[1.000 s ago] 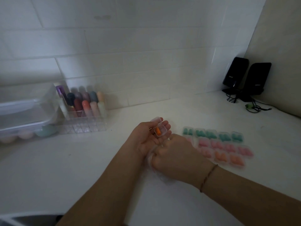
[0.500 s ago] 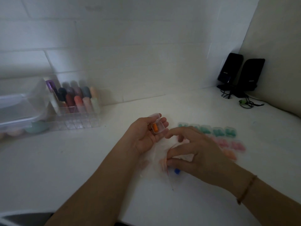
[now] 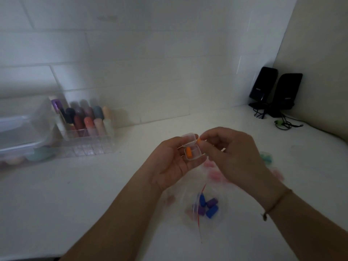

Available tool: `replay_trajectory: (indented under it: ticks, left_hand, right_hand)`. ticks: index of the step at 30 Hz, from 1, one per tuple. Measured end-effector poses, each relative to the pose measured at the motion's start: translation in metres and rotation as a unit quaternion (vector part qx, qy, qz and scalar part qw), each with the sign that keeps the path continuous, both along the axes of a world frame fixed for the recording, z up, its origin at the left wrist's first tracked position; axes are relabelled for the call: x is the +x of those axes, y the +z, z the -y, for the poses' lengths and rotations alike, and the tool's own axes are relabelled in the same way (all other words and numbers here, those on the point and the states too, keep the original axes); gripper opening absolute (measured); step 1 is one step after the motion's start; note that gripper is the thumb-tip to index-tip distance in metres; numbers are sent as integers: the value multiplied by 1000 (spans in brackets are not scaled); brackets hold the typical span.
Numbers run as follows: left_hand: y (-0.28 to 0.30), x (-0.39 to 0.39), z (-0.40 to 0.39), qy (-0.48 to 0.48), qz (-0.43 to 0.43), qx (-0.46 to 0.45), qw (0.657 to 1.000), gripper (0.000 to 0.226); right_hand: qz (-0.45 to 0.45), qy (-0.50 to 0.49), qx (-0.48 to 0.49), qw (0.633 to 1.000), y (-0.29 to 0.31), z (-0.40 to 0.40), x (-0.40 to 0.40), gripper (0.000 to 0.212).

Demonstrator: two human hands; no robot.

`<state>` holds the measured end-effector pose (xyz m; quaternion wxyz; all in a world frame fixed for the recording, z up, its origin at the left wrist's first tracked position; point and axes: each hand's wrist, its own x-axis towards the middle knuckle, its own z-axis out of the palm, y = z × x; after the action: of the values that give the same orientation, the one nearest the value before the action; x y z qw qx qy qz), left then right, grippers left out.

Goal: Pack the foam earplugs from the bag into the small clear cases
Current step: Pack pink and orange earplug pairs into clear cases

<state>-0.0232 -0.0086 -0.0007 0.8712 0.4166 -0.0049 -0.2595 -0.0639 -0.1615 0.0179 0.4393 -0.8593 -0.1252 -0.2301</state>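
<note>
Over the white counter, seen from above the person's arms:
Left hand [image 3: 174, 162]: palm up, raised above the counter, fingers curled to cradle a small clear case [image 3: 192, 151].
Case: lid hinged open and tipped toward the far wall; one orange earplug [image 3: 188, 152] lies inside the tray, on its left side.
Right hand [image 3: 228, 151]: just right of the case, thumb and forefinger pinching a second orange earplug [image 3: 199, 141] at the case's far right corner, beside the open lid. Its other fingers are loosely curled. A thin cord bracelet [image 3: 276, 203] circles the wrist.
Bag [image 3: 204, 208]: clear plastic with a red zip strip, lying flat on the counter near the viewer, below and between the two hands. Blue earplugs [image 3: 211, 211] and purple earplugs [image 3: 212, 202] sit clustered inside; paler ones beside them are too blurred to make out.
Filled cases [image 3: 214, 172]: on the counter beyond the bag, mostly hidden by the right hand; pink contents show blurred, and a green one [image 3: 266, 158] peeks out farther right.
Far left: a clear organizer [image 3: 88, 132] holding upright tubes in dark, red, pink and pale shades, against the tiled wall. Left of it, a clear lidded tub [image 3: 20, 132] with rounded pastel shapes along its base.
Far right corner: two black speakers [image 3: 275, 91] standing side by side, with tangled cables [image 3: 282, 123] on the counter in front.
Lighting: dim, details soft.
</note>
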Motion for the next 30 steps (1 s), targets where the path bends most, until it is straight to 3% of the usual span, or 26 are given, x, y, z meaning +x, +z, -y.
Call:
replay_trajectory:
  ticks: [4,8,12,16,18,22,26,30]
  left_hand:
    - [1,-1,-1,4,-2,-20,1000,62]
    - [0,-1,-1,6,-11,-29,999,60]
    - [1,-1,-2,7,-26,-33,999,44]
    - [4,-2,-1,21,-11,-31,999,35]
    - [6,-4,-1,25,55,5,998,32]
    - [9,-16,2,-23,246,84,965,63]
    - [9,-25,4,-62,316,110,940,78]
    - [12,-35,10,-84,388,175,901,75]
  right_hand:
    - [44,-100,-179,978,-17,-9,8,10]
    - [90,-111,-246,959,-27,-8,12,15]
    - [88,-69,-216,970,-25,-1,11,25]
    - [89,-61,-77,991,-12,7,0,20]
    - [65,-77,-43,994,-8,11,-8,18]
    - [27,-88,-52,994,-13,13,-27,36]
    - [34,-85,-109,990,-22,16,-38,44]
    - [-32,-18,15,999,-18,29,-46,15]
